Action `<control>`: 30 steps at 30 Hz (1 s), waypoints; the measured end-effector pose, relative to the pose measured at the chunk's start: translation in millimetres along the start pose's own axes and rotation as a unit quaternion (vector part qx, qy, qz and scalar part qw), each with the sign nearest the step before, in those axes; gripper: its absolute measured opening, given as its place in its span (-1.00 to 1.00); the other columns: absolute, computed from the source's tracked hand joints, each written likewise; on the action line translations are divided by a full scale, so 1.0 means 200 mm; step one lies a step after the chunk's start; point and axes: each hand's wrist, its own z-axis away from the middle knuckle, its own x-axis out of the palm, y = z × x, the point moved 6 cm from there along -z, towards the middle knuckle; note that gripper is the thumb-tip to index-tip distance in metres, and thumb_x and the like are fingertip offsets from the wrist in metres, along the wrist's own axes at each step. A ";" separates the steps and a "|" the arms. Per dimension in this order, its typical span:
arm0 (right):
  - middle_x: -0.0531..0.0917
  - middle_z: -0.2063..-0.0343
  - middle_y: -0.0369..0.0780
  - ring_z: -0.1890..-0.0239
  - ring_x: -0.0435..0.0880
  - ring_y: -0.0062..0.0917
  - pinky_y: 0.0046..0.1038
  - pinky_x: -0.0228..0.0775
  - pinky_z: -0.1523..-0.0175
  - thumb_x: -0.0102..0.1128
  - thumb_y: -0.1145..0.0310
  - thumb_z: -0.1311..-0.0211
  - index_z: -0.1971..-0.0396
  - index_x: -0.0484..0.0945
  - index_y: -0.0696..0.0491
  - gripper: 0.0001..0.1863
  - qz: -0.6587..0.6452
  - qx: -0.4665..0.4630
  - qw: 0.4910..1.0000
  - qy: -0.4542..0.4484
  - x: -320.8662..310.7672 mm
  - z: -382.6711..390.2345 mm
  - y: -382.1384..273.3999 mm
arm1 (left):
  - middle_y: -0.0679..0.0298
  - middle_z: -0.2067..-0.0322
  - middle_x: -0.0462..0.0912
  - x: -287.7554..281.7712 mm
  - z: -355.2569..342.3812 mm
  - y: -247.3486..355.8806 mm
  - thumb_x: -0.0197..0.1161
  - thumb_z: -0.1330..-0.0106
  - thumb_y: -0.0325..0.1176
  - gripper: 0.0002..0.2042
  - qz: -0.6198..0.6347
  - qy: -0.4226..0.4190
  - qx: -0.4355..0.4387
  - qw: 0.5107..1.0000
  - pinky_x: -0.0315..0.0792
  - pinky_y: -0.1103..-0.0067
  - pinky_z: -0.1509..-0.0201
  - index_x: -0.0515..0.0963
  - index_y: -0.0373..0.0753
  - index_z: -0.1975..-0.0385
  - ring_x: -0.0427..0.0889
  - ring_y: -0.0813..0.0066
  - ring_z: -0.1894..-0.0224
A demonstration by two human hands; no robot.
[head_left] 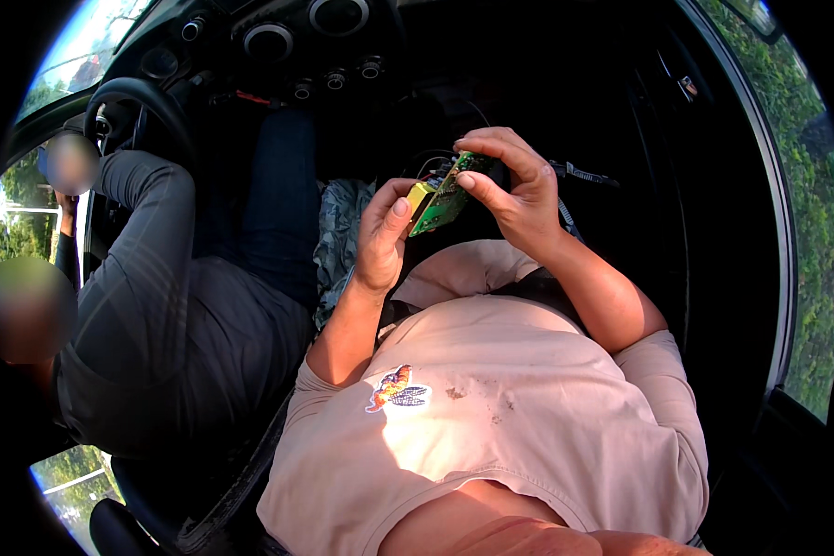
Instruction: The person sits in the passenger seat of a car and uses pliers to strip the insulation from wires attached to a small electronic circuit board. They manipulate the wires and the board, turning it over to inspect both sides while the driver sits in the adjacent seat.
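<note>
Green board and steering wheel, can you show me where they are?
Green board [446,202], head view: on its flat face.
Steering wheel [135,88], head view: on top of its rim.

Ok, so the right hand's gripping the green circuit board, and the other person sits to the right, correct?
Wrong side: in the head view, the other person sits to the left. The right hand is gripping the green circuit board.

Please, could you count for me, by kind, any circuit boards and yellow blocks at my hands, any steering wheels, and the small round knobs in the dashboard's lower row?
Green rectangular circuit board: 1
Yellow rectangular block: 1
Black ring-shaped steering wheel: 1
Small round dark knobs with silvery rims: 3
Total: 6
</note>
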 end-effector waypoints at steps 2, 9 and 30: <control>0.58 0.23 -0.20 0.13 0.54 -0.51 -0.54 0.39 0.01 0.31 0.44 -0.06 0.22 0.58 0.16 -0.74 -0.001 -0.001 1.000 0.000 0.00 0.00 0.00 | 0.37 0.32 0.53 0.00 0.00 0.00 0.12 -0.30 -0.03 -0.58 -0.003 -0.001 -0.002 1.000 0.29 0.77 0.25 0.42 -0.31 0.12 0.44 0.73 0.33; 0.57 0.22 -0.19 0.15 0.54 -0.52 -0.56 0.40 0.03 0.31 0.48 -0.05 0.22 0.57 0.18 -0.74 -0.020 0.012 1.000 0.005 -0.01 0.01 0.03 | 0.37 0.34 0.53 0.00 0.00 -0.01 0.09 -0.31 -0.03 -0.58 -0.012 -0.013 -0.006 1.000 0.31 0.76 0.25 0.41 -0.31 0.12 0.45 0.72 0.33; 0.63 0.31 -0.19 0.23 0.60 -0.47 -0.50 0.43 0.11 0.37 0.43 0.07 0.32 0.60 0.16 -0.74 -0.031 0.043 0.998 0.039 -0.01 0.01 0.01 | 0.28 0.28 0.56 0.02 0.01 -0.02 -0.01 -0.38 -0.08 -0.63 0.057 -0.039 -0.036 0.997 0.44 0.64 0.21 0.39 -0.30 0.10 0.55 0.60 0.29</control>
